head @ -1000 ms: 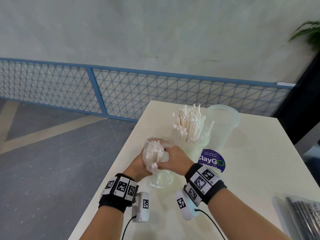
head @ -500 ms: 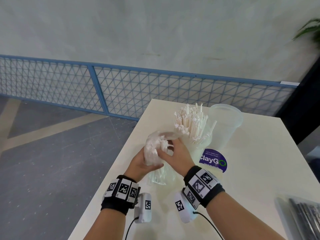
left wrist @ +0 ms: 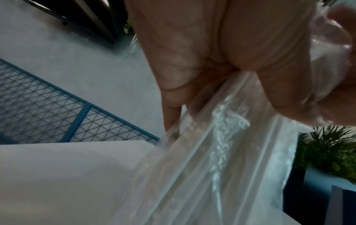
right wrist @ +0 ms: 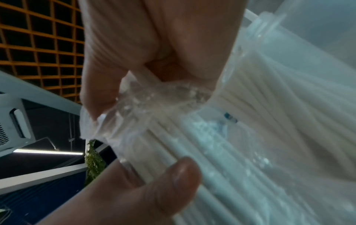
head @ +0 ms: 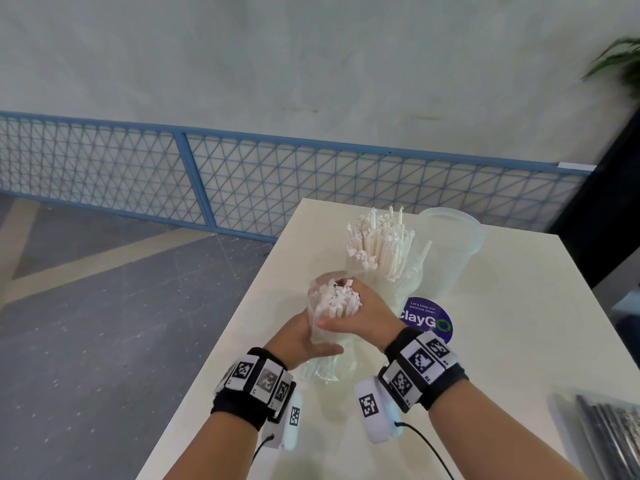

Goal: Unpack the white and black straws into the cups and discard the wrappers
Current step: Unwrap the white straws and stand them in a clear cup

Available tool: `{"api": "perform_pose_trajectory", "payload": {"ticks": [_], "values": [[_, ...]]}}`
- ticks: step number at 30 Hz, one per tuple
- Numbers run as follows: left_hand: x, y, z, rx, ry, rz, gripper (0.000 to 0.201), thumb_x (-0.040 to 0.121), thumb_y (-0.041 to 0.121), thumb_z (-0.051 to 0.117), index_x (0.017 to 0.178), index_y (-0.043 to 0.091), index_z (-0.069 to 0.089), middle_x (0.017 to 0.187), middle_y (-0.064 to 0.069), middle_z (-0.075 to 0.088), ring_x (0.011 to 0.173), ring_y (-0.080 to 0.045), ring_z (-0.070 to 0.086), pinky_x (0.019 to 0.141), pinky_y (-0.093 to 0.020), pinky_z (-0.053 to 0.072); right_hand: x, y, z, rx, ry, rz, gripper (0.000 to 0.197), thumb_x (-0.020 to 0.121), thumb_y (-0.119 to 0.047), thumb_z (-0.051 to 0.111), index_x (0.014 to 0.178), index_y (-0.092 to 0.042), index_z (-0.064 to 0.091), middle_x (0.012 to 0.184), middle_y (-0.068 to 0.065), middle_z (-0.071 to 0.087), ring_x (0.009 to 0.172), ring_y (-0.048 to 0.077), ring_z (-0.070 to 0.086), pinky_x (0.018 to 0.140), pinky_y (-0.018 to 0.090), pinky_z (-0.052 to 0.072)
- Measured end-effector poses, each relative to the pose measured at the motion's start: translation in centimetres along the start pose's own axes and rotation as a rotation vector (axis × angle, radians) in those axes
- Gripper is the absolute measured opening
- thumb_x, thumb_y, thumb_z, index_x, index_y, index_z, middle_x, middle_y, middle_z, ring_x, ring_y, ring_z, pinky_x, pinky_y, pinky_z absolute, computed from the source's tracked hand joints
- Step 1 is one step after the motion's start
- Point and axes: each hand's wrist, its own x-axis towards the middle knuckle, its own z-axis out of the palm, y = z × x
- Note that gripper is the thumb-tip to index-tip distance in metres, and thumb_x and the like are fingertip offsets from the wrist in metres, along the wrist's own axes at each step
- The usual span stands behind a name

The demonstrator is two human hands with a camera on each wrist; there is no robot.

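A clear plastic wrapper (head: pixel 320 344) of white straws (head: pixel 337 299) stands upright near the table's left edge. My left hand (head: pixel 304 337) grips the wrapper's lower half (left wrist: pixel 221 152). My right hand (head: pixel 360 313) curls round the bundle of straw tops sticking out of the wrapper's mouth (right wrist: pixel 163 94), thumb in front. Just behind stands a clear cup (head: pixel 384 271) packed with white straws (head: pixel 381 237). An empty clear cup (head: pixel 450 244) stands to its right. A pack of black straws (head: pixel 609 434) lies at the near right edge.
The white table (head: pixel 519 323) carries a round purple sticker (head: pixel 427 322) beside the cups. Its left edge drops to a grey floor (head: pixel 104 306). A blue mesh railing (head: pixel 242 181) runs behind. A plant (head: pixel 620 64) stands at the far right.
The wrapper's mouth has been worked down so more straw tops stick out. My right hand has shifted from the side of the wrapper to clasp the exposed straw tops.
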Motion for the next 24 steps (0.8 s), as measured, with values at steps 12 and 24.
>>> {"api": "perform_pose_trajectory", "payload": {"ticks": [12, 24], "values": [[-0.7, 2.9, -0.1, -0.400, 0.501, -0.038, 0.026, 0.091, 0.047, 0.048, 0.089, 0.036, 0.072, 0.096, 0.000, 0.072, 0.095, -0.020, 0.066, 0.094, -0.051, 0.049, -0.6, 0.4, 2.0, 0.145, 0.277, -0.167, 0.029, 0.069, 0.001, 0.078, 0.086, -0.020, 0.067, 0.082, -0.008, 0.069, 0.082, 0.006, 0.066, 0.075, 0.020, 0.052], [-0.2, 2.0, -0.3, -0.387, 0.306, 0.036, 0.066, 0.068, 0.044, 0.069, 0.127, 0.021, 0.048, 0.121, 0.006, 0.061, 0.111, -0.004, 0.059, 0.094, -0.023, 0.049, -0.8, 0.1, 1.4, -0.022, 0.236, -0.118, 0.014, 0.082, -0.014, 0.069, 0.090, -0.025, 0.066, 0.086, -0.007, 0.069, 0.074, -0.008, 0.063, 0.069, 0.009, 0.050]]}}
